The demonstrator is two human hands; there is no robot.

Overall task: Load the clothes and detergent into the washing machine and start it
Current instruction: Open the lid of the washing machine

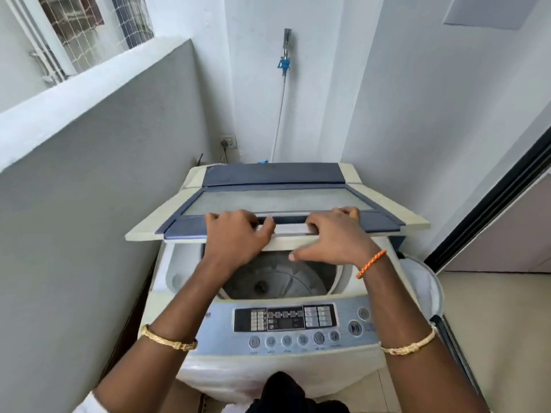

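A cream and blue top-load washing machine (298, 362) stands in front of me. Its folding lid (277, 201), with a glass pane, is partly raised and tilted over the opening. My left hand (235, 236) and my right hand (334, 236) both grip the lid's front edge, side by side. Under the lid the grey drum (277, 278) shows, and I see no clothes in it. The control panel (286, 318) with a dark display and a row of round buttons lies at the machine's near edge. No detergent is in view.
A grey half-wall (104, 204) runs close along the left. A white wall with a tap and hose (284, 67) and a power socket (229, 142) stands behind the machine. A white laundry bag (423, 281) sits at the machine's right, beside a dark sliding-door frame (492, 204).
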